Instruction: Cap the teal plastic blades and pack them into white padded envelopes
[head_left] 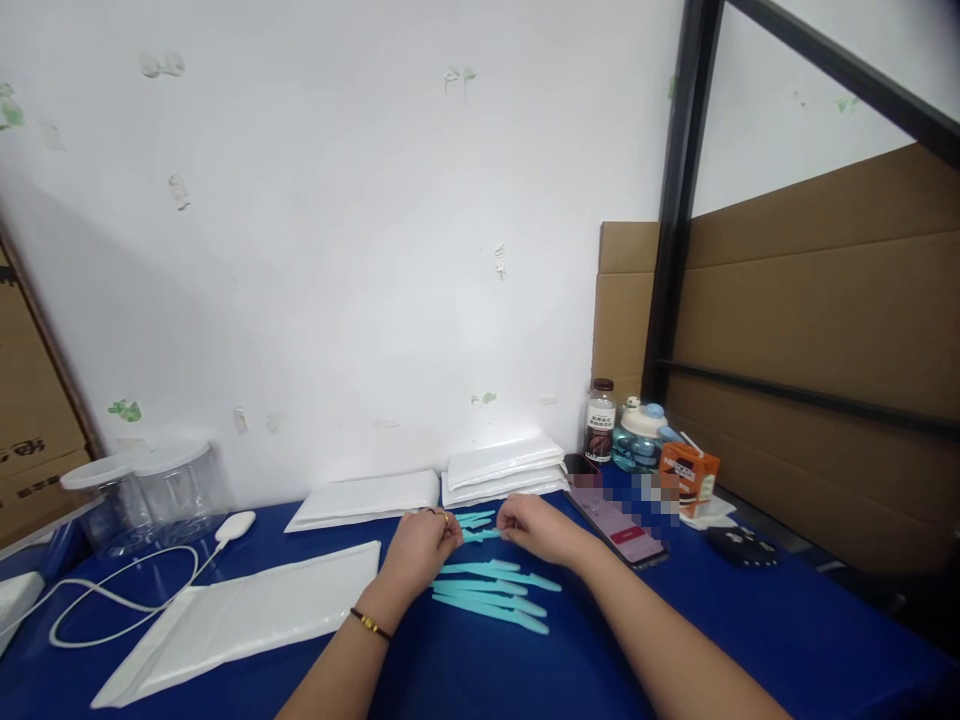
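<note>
Between both hands lies a slim turquoise eyebrow razor (481,535), level and just above or on the blue table. My left hand (421,548), with a ring and a dark bracelet, is closed in a pinch at its left end. Thumb and fingertips of my right hand (538,526) pinch around its right end. Several more turquoise razors (491,603) lie side by side in a loose fan nearer to me. Beyond the pinched one, a few others (474,519) show partly between my hands.
White padded mailers (255,620) lie at left, with more mailers (502,470) stacked by the wall. A white cable and charger (235,527) and clear jars (176,490) stand left. At right are a phone (619,525), brown bottle (600,425), blue water bottle (639,440) and orange carton (688,478).
</note>
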